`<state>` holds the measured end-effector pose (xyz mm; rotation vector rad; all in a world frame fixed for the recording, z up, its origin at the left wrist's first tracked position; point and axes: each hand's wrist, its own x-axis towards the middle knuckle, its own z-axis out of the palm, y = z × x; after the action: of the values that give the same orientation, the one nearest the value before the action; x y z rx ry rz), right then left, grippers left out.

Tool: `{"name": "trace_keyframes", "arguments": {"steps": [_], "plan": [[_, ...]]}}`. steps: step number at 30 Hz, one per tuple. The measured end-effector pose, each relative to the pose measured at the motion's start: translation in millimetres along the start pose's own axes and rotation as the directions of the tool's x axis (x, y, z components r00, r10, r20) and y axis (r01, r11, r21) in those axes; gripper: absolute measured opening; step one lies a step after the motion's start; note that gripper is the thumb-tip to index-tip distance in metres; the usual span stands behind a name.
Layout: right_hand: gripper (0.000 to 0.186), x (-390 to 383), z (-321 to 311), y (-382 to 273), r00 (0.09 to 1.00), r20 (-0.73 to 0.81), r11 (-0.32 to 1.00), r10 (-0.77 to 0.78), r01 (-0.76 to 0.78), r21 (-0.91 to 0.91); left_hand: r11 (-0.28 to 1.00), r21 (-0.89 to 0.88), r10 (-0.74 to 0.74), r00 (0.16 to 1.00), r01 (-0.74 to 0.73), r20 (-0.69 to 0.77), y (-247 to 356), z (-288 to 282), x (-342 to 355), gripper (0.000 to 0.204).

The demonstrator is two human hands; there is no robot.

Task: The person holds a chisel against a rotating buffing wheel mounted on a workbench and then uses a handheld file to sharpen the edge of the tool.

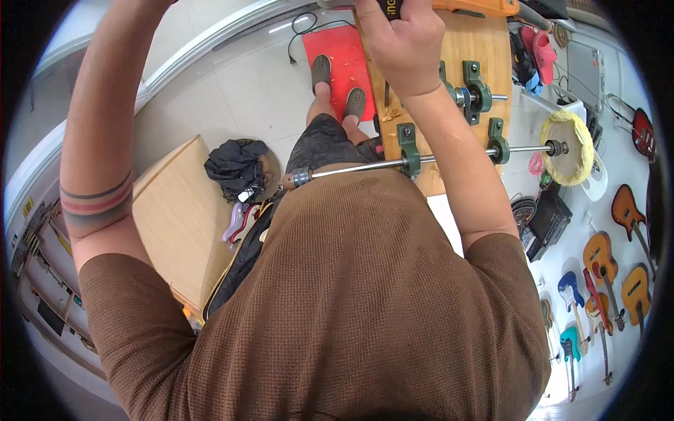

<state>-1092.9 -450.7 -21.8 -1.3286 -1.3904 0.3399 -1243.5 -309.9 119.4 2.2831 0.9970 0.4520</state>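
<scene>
Head view, looking down over brown knitted shirt. Right hand raised at top edge, fingers curled tight around dark object with yellow marking, mostly cut off by frame. Left hand out of frame past top edge; only left forearm with striped band tattoo seen, grip impossible to tell. Held object located above far end of long wooden workbench, beside orange tool casing. Recorded on bench: green cast bearing blocks, long steel shaft passing through them, round yellow cloth buffing wheel on shaft's right end. Recorded below bench: red floor mat under grey shoes. Noted at left: pale wooden table with crumpled black cloth. Noted at right: row of small coloured guitars on white floor.
</scene>
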Motion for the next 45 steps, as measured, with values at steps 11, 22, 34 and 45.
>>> {"name": "trace_keyframes", "arguments": {"steps": [11, 22, 34, 45], "plan": [[0.046, -5.8, 0.1, 2.1, 0.999, -0.006, 0.998, 0.049, -0.050, -0.035, 1.000, 0.026, -0.004, 0.980, -0.001, 0.199, -3.2, -0.9, 4.6, 0.024], [0.047, -12.4, -2.2, 0.9, 0.988, 0.042, 0.988, 0.151, -0.151, 0.006, 0.996, -0.012, -0.085, 0.996, 0.085, 0.009, -6.3, 5.9, 9.8, 0.026], [0.048, 21.3, -33.4, -81.1, 0.872, 0.054, 0.723, 0.487, -0.437, 0.535, 0.729, -0.660, -0.160, 0.983, 0.180, 0.091, 12.9, 37.2, -96.1, 0.050], [0.067, -94.1, -4.8, -97.1, 0.642, 0.236, 0.482, 0.730, -0.728, 0.488, 0.573, -0.672, -0.352, 0.882, 0.469, 0.314, 25.7, 95.7, -208.2, 0.048]]}}
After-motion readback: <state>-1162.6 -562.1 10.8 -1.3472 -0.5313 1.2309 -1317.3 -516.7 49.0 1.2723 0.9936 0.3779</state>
